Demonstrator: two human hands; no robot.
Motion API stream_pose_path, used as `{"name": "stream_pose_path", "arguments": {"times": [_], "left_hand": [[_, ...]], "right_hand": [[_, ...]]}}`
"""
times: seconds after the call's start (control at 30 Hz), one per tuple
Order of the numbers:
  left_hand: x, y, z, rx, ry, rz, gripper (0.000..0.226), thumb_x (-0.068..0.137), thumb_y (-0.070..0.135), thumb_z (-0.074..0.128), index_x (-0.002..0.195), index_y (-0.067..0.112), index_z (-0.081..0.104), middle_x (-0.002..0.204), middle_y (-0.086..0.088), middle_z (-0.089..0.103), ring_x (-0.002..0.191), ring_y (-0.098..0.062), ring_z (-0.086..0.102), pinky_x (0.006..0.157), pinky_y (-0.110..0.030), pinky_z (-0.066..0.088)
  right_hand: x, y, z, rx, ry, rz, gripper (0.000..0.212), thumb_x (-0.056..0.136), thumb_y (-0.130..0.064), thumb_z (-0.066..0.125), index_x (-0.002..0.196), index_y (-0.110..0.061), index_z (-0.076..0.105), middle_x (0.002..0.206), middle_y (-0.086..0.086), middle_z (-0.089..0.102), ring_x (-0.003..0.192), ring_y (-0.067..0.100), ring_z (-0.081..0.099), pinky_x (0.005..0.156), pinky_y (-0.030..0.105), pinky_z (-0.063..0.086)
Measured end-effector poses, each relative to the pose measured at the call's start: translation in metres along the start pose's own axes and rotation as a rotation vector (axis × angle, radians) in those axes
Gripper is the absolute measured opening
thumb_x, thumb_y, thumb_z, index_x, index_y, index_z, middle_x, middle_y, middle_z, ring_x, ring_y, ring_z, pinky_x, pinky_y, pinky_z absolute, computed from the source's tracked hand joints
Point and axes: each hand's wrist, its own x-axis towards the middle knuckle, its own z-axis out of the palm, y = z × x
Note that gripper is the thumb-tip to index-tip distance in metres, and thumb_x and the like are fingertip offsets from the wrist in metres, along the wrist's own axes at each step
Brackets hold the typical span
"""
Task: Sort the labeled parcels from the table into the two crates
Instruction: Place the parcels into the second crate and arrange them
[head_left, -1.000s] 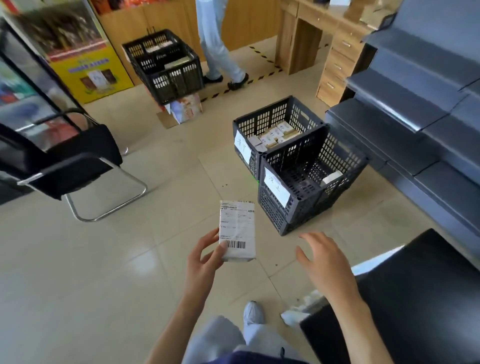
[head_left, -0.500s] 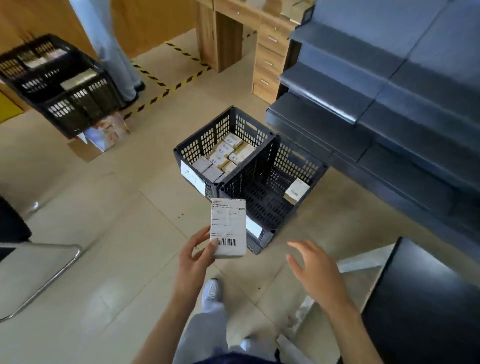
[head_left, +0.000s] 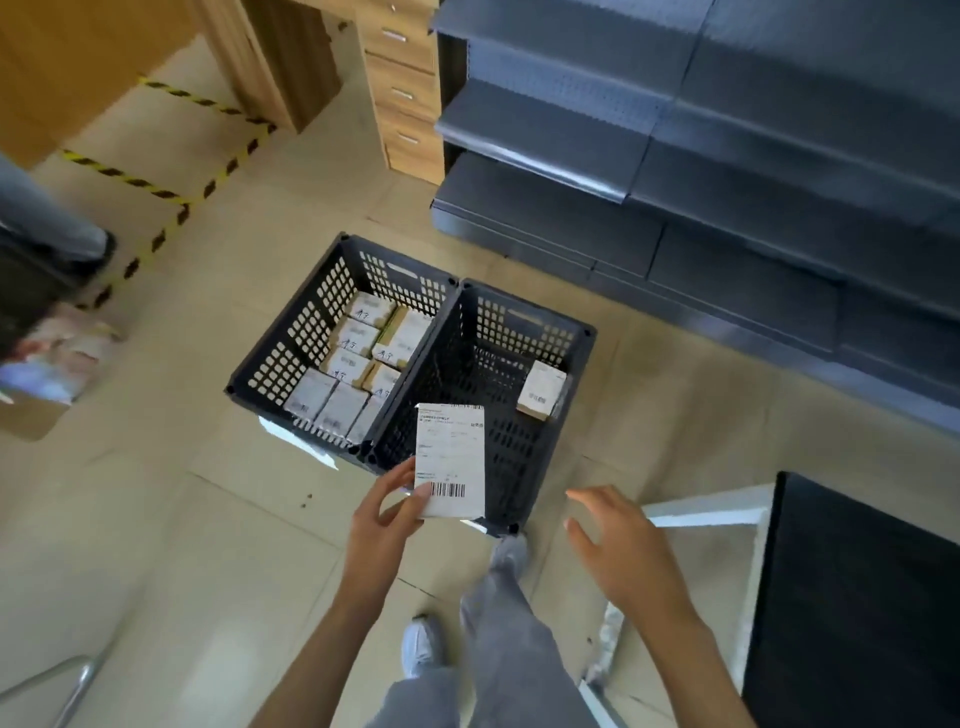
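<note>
My left hand (head_left: 382, 525) pinches a white parcel (head_left: 451, 460) with a printed label and barcode, held upright over the near edge of the right crate (head_left: 582, 335). That dark mesh crate holds one small parcel (head_left: 542, 391) against its right wall. The left crate (head_left: 291, 332), touching it side by side, holds several labeled parcels (head_left: 363, 364) laid flat. My right hand (head_left: 618, 545) hovers free to the right of the crates, fingers spread, holding nothing.
Dark metal shelving (head_left: 727, 182) runs behind and right of the crates. A black table top (head_left: 857, 597) is at the lower right. A wooden drawer unit (head_left: 400, 88) and yellow-black floor tape (head_left: 171, 197) lie beyond. Another person's leg (head_left: 47, 218) shows at the left edge.
I have walked up to the two crates, which now lie just below my hands. The parcel in my left hand has come over the right crate's near edge.
</note>
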Motion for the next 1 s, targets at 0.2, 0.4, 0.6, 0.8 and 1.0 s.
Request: {"name": "stream_pose_path", "arguments": {"times": [0.2, 0.4, 0.6, 0.8, 1.0], "left_hand": [[0.08, -0.002, 0.047, 0.016, 0.005, -0.073, 0.036, 0.099, 0.016, 0.068, 0.133, 0.026, 0.065, 0.12, 0.005, 0.076, 0.106, -0.014, 0.074, 0.086, -0.039, 0.062], [0.173, -0.025, 0.083, 0.069, -0.029, -0.153, 0.038, 0.098, 0.019, 0.069, 0.135, 0.024, 0.062, 0.115, 0.014, 0.076, 0.107, -0.011, 0.074, 0.084, -0.033, 0.063], [0.278, -0.088, 0.114, 0.133, -0.11, -0.208, 0.043, 0.098, 0.026, 0.071, 0.139, 0.027, 0.06, 0.118, 0.018, 0.074, 0.106, -0.005, 0.072, 0.089, -0.036, 0.06], [0.372, -0.156, 0.136, 0.171, -0.172, -0.259, 0.04, 0.096, 0.021, 0.073, 0.135, 0.023, 0.062, 0.123, 0.017, 0.07, 0.101, -0.002, 0.073, 0.088, -0.033, 0.062], [0.436, -0.201, 0.163, 0.167, -0.178, -0.304, 0.045, 0.096, 0.026, 0.075, 0.138, 0.022, 0.06, 0.131, 0.008, 0.068, 0.113, -0.01, 0.069, 0.085, -0.033, 0.062]], "right_hand": [[0.078, 0.027, 0.002, 0.018, -0.055, 0.044, 0.033, 0.101, -0.035, 0.057, 0.132, -0.028, 0.06, 0.129, -0.009, 0.06, 0.116, 0.015, 0.059, 0.092, 0.031, 0.048], [0.154, 0.052, 0.022, -0.02, -0.094, 0.098, 0.037, 0.102, -0.036, 0.054, 0.137, -0.026, 0.058, 0.132, -0.005, 0.061, 0.121, 0.018, 0.057, 0.098, 0.033, 0.048], [0.227, 0.095, 0.079, -0.121, -0.162, 0.188, 0.055, 0.101, -0.037, 0.053, 0.153, -0.024, 0.04, 0.152, -0.003, 0.046, 0.137, 0.022, 0.042, 0.108, 0.039, 0.042], [0.272, 0.125, 0.129, -0.133, -0.242, 0.279, 0.077, 0.104, -0.043, 0.048, 0.164, -0.022, 0.003, 0.165, -0.003, 0.027, 0.134, 0.027, 0.044, 0.1, 0.044, 0.049], [0.281, 0.128, 0.142, -0.238, -0.214, 0.239, 0.08, 0.105, -0.048, 0.042, 0.163, -0.023, -0.008, 0.163, -0.008, 0.033, 0.129, 0.021, 0.048, 0.094, 0.037, 0.052]]}}
